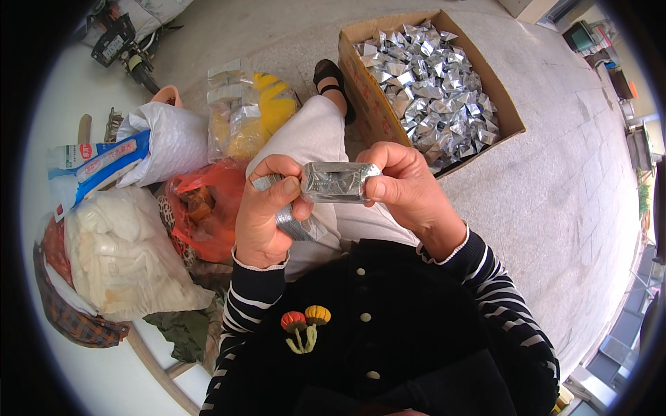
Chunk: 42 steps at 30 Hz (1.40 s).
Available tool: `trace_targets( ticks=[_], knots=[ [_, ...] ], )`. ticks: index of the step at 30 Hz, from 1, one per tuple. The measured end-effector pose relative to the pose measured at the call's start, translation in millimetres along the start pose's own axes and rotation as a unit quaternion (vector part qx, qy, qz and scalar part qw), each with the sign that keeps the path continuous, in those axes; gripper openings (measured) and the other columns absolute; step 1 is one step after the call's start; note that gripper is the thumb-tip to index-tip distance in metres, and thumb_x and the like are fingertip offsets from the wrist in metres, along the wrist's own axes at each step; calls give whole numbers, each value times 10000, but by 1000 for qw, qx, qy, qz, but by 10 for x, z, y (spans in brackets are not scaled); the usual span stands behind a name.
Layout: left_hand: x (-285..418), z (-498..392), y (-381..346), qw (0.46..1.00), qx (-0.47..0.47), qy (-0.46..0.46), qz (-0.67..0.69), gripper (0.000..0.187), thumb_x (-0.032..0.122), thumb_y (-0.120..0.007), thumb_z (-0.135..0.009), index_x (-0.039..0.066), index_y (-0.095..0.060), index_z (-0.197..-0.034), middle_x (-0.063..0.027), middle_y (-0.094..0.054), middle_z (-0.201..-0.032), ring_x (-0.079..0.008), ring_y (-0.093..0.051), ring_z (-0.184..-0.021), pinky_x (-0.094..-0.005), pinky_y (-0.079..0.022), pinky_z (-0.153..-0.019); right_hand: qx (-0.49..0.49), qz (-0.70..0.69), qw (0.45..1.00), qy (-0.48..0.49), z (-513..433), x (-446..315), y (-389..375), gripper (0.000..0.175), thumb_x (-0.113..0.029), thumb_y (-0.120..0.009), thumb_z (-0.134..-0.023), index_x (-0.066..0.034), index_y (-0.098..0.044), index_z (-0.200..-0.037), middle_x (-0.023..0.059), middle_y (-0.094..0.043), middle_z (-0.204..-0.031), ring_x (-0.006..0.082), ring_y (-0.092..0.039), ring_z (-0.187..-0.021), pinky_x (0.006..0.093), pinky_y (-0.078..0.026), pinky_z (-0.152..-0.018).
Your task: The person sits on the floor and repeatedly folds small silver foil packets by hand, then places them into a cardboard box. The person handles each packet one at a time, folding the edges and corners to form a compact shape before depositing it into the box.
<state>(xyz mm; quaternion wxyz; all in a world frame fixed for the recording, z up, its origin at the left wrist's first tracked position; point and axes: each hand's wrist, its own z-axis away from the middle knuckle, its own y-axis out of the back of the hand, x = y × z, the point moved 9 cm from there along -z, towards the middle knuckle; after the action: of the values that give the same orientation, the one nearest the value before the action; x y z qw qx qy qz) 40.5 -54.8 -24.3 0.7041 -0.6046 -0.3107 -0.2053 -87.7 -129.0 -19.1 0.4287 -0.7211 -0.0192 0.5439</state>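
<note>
Both hands hold a small silver foil piece (341, 182), folded into an oblong box-like shape, in front of the lap. My left hand (270, 208) grips its left end between thumb and fingers; a stack of flat silver foil sheets (299, 223) also sits in this hand, partly hidden by the fingers. My right hand (408, 190) pinches the right end with thumb and forefinger. Beyond the right hand, a large open cardboard box (489, 78) holds a heap of folded silver foil pieces (442, 93).
To the left lie a red plastic bag (229, 229), a clear bag of pale material (130, 255), a white woven sack (171, 135) and a clear bag with silver and yellow contents (234, 114). A parked two-wheeler (132, 57) stands at the upper left.
</note>
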Motion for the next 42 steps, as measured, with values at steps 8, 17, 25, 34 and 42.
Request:
trace_targets(
  ticks=[8, 17, 25, 34, 42],
  knots=[
    [118, -5, 82, 984, 98, -17, -149, 399, 222, -684, -863, -15, -563, -1160, -103, -644, -1002, -104, -516, -632, -227, -403, -560, -29, 651, 652, 387, 360, -704, -647, 256, -134, -845, -620, -146, -638, -768, -3, -600, -782, 165, -588, -657, 274, -440, -603],
    [31, 38, 183, 993, 102, 4, -62, 290, 110, -611, -858, 15, -593, -1131, -89, -627, -993, -116, -498, -630, -251, -413, -562, 30, 792, 485, 371, 435, -624, -302, 218, -97, -773, -590, -160, -656, -763, -18, -608, -836, 162, -600, -693, 298, -437, -636],
    [-132, -89, 266, 986, 108, 52, 117, 269, -33, -528, -836, 29, -599, -1088, -86, -584, -1001, -138, -500, -674, -290, -457, -613, 277, 602, 734, 147, 498, -824, 823, 382, -158, -848, -696, -38, -665, -1009, 70, -644, -946, 184, -622, -891, 323, -506, -774],
    [-159, -57, 232, 974, 172, 34, 144, 242, -41, -538, -829, 37, -610, -1046, -80, -591, -949, -143, -496, -704, -302, -459, -640, -71, 331, 936, 93, 55, 150, -140, 383, -185, -874, -675, -27, -685, -969, 48, -646, -909, 153, -594, -873, 300, -473, -812],
    [-179, -73, 195, 975, 147, 38, 159, 226, -40, -534, -831, 38, -590, -1036, -90, -592, -944, -146, -529, -706, -308, -479, -655, -83, 284, 955, 24, 18, 265, -97, 324, -149, -854, -704, -32, -697, -963, 24, -648, -911, 132, -588, -889, 284, -459, -844]
  ],
)
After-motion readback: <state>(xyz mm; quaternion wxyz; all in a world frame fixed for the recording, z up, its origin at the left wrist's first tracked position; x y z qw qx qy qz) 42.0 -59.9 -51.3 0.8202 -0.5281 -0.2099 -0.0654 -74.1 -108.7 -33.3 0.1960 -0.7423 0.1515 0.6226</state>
